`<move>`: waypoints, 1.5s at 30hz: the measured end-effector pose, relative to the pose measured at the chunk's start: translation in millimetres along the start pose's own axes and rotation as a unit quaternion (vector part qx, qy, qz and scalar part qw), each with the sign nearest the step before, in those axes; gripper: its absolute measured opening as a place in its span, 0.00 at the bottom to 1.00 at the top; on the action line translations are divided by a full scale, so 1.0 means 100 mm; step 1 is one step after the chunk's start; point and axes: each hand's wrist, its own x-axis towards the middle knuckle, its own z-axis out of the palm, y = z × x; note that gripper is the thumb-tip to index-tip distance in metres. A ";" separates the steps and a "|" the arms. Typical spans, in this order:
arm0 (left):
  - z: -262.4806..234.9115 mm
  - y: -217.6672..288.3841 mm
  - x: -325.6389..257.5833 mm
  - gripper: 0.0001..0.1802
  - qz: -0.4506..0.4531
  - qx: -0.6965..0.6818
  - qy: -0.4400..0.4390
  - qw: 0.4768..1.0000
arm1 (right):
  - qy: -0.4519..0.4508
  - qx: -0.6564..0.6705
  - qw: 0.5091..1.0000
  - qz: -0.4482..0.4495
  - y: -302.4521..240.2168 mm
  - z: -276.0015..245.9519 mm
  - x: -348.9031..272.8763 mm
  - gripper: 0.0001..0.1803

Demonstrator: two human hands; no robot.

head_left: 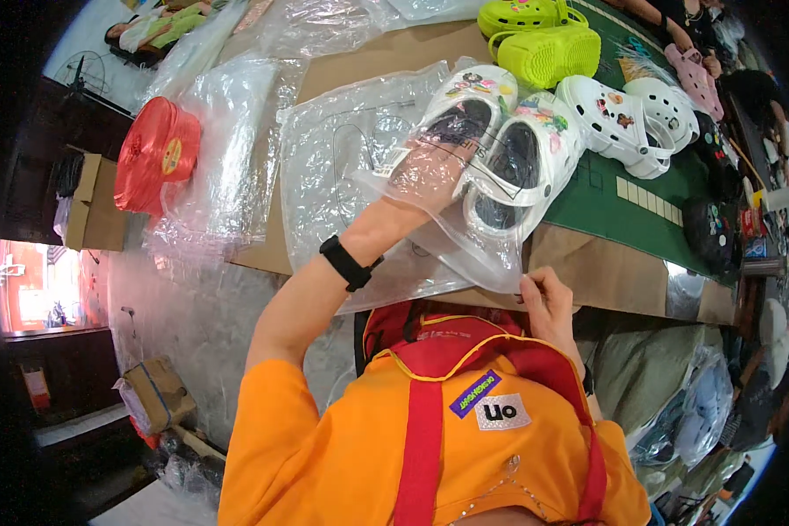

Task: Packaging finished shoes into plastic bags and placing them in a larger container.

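My left hand (425, 171) reaches inside a clear plastic bag (465, 254) and rests against a pair of white clogs (500, 149) with coloured charms, which lie side by side at the bag's mouth. A black band sits on that wrist. My right hand (548, 294) pinches the near edge of the same bag at the table's front edge. More flat clear bags (342, 140) lie under and left of the clogs.
Another white clog pair (627, 118) lies to the right on a green mat (614, 188). Lime green clogs (539, 39) sit behind, pink clogs (697, 79) and dark ones further right. A red roll (153, 153) and cardboard boxes (92, 206) stand left. Another person's arm (666, 22) shows at top right.
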 end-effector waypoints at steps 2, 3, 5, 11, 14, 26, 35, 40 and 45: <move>-0.03 -0.01 -0.09 0.23 0.058 -0.027 0.084 0.994 | -0.005 0.030 0.999 0.032 0.01 0.02 0.02 0.08; -0.06 -0.02 -0.13 0.24 0.116 -0.054 0.171 0.977 | -0.008 0.058 0.996 0.062 0.03 0.03 0.03 0.07; -0.11 -0.01 -0.23 0.24 0.088 -0.058 0.078 0.991 | -0.017 0.090 0.992 0.082 0.01 0.03 0.05 0.06; -0.14 0.03 -0.31 0.25 0.101 -0.049 0.107 0.988 | -0.079 0.260 0.956 0.110 -0.04 -0.02 0.04 0.09; -0.13 0.10 -0.42 0.26 0.103 -0.011 0.083 0.991 | -0.067 0.284 0.948 0.127 -0.07 -0.07 0.02 0.08; -0.44 0.60 -0.90 0.18 0.180 -0.108 0.178 0.961 | -0.022 0.283 0.951 0.124 0.01 -0.10 -0.02 0.09; -0.14 0.66 -0.72 0.20 0.155 -0.162 0.151 0.963 | 0.067 0.334 0.936 0.089 0.22 -0.31 0.02 0.09; -0.45 0.03 -0.68 0.13 -0.144 -0.128 0.303 0.933 | 0.088 0.325 0.938 0.084 0.23 -0.43 -0.01 0.10; -0.43 -0.42 -0.96 0.23 -0.464 -0.542 -0.088 0.695 | 0.071 0.313 0.943 0.083 0.20 -0.42 -0.01 0.09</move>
